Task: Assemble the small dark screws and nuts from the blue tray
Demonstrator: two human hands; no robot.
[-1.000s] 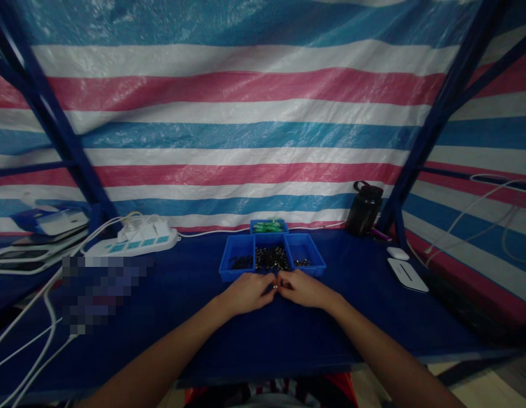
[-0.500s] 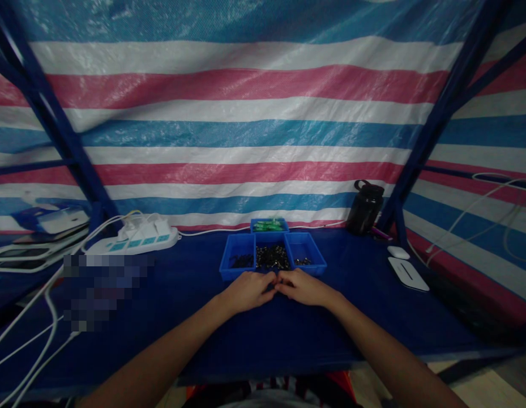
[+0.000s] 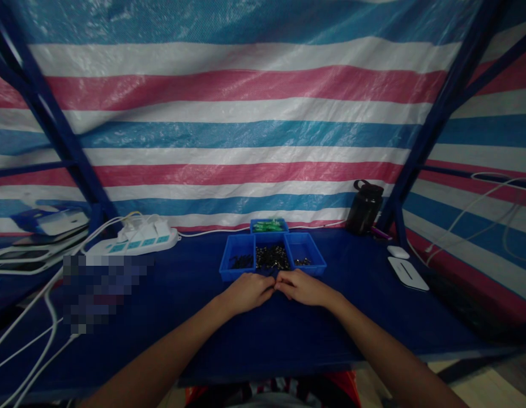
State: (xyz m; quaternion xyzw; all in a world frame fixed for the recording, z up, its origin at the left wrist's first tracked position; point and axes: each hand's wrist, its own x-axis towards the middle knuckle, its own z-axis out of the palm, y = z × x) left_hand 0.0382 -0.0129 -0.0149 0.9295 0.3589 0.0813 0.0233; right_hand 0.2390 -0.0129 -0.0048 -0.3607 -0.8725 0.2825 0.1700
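Observation:
My left hand and my right hand meet fingertip to fingertip just in front of the blue parts bins. Both are closed in a pinch, and whatever lies between the fingers is hidden or too small to name. Right behind them, the middle blue bin holds a heap of small dark, shiny metal pieces. Dark slender pieces lie in the left blue bin. A few small shiny pieces rest in the right blue bin. Green pieces fill a smaller bin at the back.
A white power strip with plugs and cables sits at left, near stacked devices. At right stand a black bottle, a white case and a flat white box. Striped sheeting hangs behind the blue table.
My hands stay together at almost the same spot, with only slight finger movement. The bins and other objects have not moved.

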